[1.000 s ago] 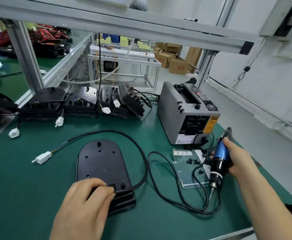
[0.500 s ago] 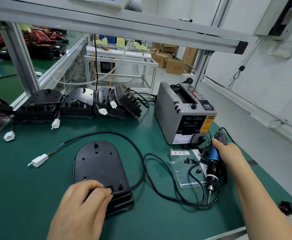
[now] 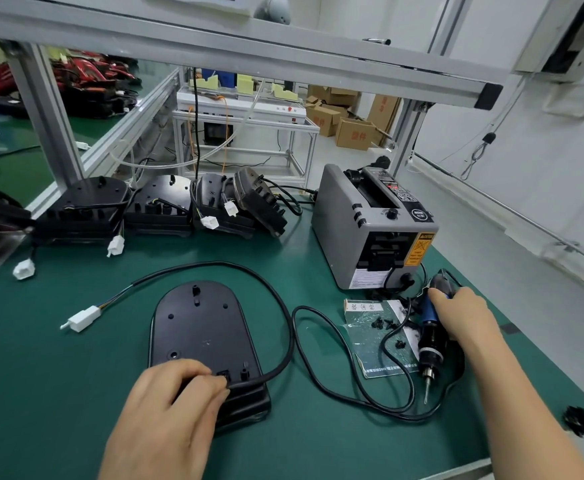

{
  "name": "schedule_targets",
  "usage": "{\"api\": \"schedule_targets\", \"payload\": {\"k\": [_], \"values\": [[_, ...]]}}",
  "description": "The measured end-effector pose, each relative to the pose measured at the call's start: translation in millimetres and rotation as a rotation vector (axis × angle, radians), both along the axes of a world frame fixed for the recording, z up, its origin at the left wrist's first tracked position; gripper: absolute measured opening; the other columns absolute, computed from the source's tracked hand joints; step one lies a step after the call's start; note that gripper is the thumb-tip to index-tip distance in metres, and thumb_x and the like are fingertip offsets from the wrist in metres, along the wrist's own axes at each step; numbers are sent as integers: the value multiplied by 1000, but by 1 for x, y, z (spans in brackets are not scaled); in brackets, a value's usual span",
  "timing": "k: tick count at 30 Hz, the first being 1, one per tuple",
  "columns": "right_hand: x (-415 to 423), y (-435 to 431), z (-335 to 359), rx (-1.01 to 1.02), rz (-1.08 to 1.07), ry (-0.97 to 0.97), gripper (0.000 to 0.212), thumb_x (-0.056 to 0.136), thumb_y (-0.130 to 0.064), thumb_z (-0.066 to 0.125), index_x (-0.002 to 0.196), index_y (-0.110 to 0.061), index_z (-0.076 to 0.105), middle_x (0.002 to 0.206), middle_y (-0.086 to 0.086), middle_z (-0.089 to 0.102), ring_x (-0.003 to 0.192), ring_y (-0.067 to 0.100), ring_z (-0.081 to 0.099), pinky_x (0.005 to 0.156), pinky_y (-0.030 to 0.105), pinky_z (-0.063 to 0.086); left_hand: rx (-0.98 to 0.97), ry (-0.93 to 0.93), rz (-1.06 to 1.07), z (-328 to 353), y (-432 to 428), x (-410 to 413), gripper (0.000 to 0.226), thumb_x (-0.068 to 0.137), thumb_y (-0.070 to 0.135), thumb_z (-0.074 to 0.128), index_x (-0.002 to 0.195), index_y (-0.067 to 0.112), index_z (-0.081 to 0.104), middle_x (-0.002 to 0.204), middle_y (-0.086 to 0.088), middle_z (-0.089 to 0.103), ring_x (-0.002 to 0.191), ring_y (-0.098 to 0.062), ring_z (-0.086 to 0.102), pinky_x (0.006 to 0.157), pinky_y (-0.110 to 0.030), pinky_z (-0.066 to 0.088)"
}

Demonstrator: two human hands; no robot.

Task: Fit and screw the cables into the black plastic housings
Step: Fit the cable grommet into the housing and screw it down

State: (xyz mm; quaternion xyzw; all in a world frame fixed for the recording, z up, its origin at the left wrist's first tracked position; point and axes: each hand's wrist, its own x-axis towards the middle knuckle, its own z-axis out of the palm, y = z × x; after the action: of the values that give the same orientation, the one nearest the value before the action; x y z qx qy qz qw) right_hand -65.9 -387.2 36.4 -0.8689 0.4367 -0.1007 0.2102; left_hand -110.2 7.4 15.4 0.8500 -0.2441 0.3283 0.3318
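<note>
A black plastic housing (image 3: pixel 200 327) lies flat on the green mat in front of me. Its black cable (image 3: pixel 269 292) loops out from the near end and runs left to a white connector (image 3: pixel 82 318). My left hand (image 3: pixel 169 410) rests on the housing's near end, fingertips pressing by the cable entry. My right hand (image 3: pixel 460 311) grips a blue-and-black electric screwdriver (image 3: pixel 429 341), tip down just above the mat, right of the housing. Several small black screws (image 3: pixel 385 323) lie on a card beside it.
A grey tape dispenser (image 3: pixel 373 226) stands behind the screws. Several finished black housings (image 3: pixel 158 206) with white plugs line the back of the mat. The screwdriver's cord (image 3: pixel 339 375) loops between housing and tool. A black knob (image 3: pixel 578 419) sits near the right table edge.
My right hand has lowered the screwdriver toward the mat, closer to the screw card. My left hand has stayed on the housing's near end.
</note>
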Motion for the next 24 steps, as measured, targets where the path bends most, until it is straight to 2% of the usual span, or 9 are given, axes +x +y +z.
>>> {"api": "schedule_targets", "payload": {"k": [3,6,8,9,11,13,16,20,24], "values": [[-4,6,0,-49,12,10,48,91,-47,47,106,-1,51,115,20,48,84,36,56,68,38,46,12,-10,-2,-1,1,1,7,84,34,49,86,31,55,89,11,53,80,-17,49,62,-27,43],[-6,16,8,-152,48,13,48,91,-45,49,119,-7,54,123,17,47,108,38,49,80,45,46,13,-4,1,-1,1,1,8,84,34,48,87,30,55,91,12,51,82,-17,48,62,-27,43],[-6,25,16,-225,98,-109,36,90,-36,53,116,-12,62,120,15,54,111,35,49,84,43,46,14,-3,-6,-1,1,1,8,84,33,49,87,28,56,91,11,51,81,-18,48,65,-26,41],[-5,30,20,-212,134,-210,29,89,-31,53,110,-16,66,114,11,60,105,31,54,80,40,47,16,0,-8,-1,1,1,10,84,32,50,86,26,58,91,10,51,81,-19,48,65,-26,40],[-1,41,28,-28,206,-399,16,88,-25,53,93,-24,68,98,-2,67,87,17,60,68,30,44,23,7,9,0,1,0,19,84,31,50,81,20,66,89,9,53,80,-18,49,64,-27,40],[5,54,35,245,245,-509,11,88,-25,58,87,-26,69,89,-13,66,77,4,57,61,24,40,34,10,33,0,0,-1,27,84,30,50,77,14,71,88,8,54,81,-17,47,65,-26,39],[18,59,38,429,189,-539,13,87,-26,62,93,-18,70,77,-6,62,67,9,51,57,24,37,38,14,39,0,0,-2,30,84,30,49,76,12,71,86,7,56,81,-16,46,66,-25,39],[30,59,42,642,81,-601,19,86,-26,64,95,-10,67,72,0,55,55,10,41,46,21,31,42,12,49,1,-1,-2,30,84,30,49,75,12,71,85,6,57,81,-15,46,66,-22,37],[37,59,44,712,70,-649,18,85,-25,65,91,-9,65,69,-1,54,51,8,40,37,15,29,41,7,46,2,-1,-2,31,84,29,49,75,10,71,83,2,59,80,-17,46,67,-22,38]]}}
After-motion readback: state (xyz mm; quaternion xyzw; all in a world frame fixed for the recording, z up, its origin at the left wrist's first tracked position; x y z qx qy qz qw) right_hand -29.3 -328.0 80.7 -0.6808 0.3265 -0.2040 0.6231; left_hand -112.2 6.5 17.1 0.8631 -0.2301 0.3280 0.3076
